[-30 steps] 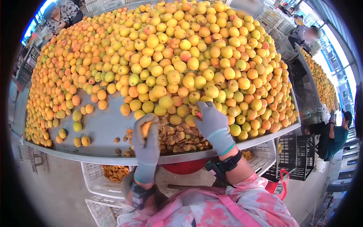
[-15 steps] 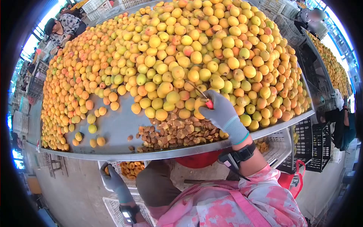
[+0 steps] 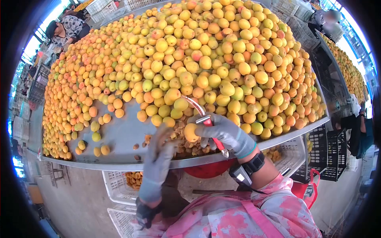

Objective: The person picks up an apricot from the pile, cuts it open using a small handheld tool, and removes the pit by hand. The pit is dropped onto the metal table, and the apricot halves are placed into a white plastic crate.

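My right hand (image 3: 224,135), in a grey glove with a teal cuff, is closed around a red-handled knife (image 3: 216,141). Its slim curved blade points up and left over the fruit. A yellow-orange apricot (image 3: 191,132) sits at the fingertips of that hand. My left hand (image 3: 158,152), also gloved in grey, is raised over the table's front edge, left of the apricot; motion smears its fingers. Beneath both hands lies a heap of brown apricot pits (image 3: 180,146), partly covered by them. A large mound of apricots (image 3: 170,59) rises behind.
The metal table (image 3: 115,137) has a raised front rim. Below it stand white crates, one holding halved apricots (image 3: 133,180), another (image 3: 293,152) to the right. Black crates (image 3: 333,152) and a red bag (image 3: 309,190) are at the right. A person (image 3: 65,31) works at the far left.
My left hand has come up from the crate below to the table edge. The right hand has drawn back toward me from the mound, and an apricot is now at its fingertips.
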The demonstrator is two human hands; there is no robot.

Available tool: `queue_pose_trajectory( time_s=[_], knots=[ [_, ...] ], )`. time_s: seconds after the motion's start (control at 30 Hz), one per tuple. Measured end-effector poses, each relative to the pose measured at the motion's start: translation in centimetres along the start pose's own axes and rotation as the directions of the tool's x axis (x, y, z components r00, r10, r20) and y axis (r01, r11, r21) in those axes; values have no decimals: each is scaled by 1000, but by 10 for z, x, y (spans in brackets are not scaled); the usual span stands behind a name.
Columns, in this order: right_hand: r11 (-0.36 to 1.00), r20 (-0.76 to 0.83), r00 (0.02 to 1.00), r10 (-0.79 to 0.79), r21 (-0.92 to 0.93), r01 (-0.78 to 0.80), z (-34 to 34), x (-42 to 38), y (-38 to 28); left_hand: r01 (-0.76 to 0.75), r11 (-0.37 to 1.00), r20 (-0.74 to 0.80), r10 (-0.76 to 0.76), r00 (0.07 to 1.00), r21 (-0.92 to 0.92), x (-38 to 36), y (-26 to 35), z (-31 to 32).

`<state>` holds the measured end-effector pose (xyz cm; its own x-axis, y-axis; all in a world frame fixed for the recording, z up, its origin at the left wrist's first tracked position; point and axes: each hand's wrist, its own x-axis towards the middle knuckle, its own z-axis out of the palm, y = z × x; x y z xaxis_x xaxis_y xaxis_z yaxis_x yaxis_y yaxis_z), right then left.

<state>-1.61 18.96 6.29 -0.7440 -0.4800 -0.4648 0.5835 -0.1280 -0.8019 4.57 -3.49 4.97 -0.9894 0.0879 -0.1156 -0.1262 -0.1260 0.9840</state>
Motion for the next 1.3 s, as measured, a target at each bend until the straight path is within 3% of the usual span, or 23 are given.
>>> queue_pose_trajectory(
  time_s=[0.03, 0.1, 0.2, 0.3, 0.37, 0.43, 0.53, 0.6, 0.63, 0.8, 0.9, 0.97, 1.17, 1.3],
  knots=[
    [999, -9, 1000, -6, -48, 5, 2, -2, -3, -3, 1000, 5, 3, 1000, -8, 10, -3, 12],
    [997, -22, 1000, -22, -75, 20, 0, -2, -1, 175, 960, 214, -128, 968, -217, 26, -12, 28],
    [990, -36, 998, -42, -135, 37, -7, 0, 5, 196, 966, 234, -154, 960, -168, 39, -13, 32],
    [987, -133, 987, -88, -144, 69, 0, -1, 2, 185, 935, 233, -115, 966, -303, 45, -31, 34],
    [974, -193, 960, -202, -139, 177, 5, -2, 5, 166, 916, 237, -80, 968, -366, 47, -37, 35],
    [957, -233, 933, -273, -168, 238, 10, -2, 9, 270, 698, 218, -165, 962, -663, 48, -40, 36],
    [905, -236, 887, -396, -266, 333, 16, -4, 16, 296, 598, 239, -175, 955, -744, 52, -48, 25],
    [815, -133, 872, -471, -444, 372, 22, -8, 19, 250, 574, 205, -142, 968, -780, 52, -46, 32],
    [661, -74, 790, -609, -598, 453, 21, -1, 29, 217, 554, 181, -119, 976, -804, 51, -46, 35],
    [680, -126, 821, -557, -637, 364, 32, 6, 38, 216, 541, 192, -102, 976, -813, 44, -53, 37],
    [595, -102, 775, -624, -705, 386, 34, 11, 41, 206, 537, 174, -110, 979, -818, 42, -58, 36],
    [466, -66, 702, -709, -791, 396, 35, 14, 44, 196, 539, 155, -120, 981, -819, 40, -59, 34],
    [424, -44, 786, -617, -859, 285, 40, 12, 43, 183, 564, 154, -99, 983, -805, 34, -57, 30],
    [320, 4, 738, -675, -899, 298, 35, 20, 55, 137, 629, 87, -111, 990, -766, 30, -57, 28]
  ],
)
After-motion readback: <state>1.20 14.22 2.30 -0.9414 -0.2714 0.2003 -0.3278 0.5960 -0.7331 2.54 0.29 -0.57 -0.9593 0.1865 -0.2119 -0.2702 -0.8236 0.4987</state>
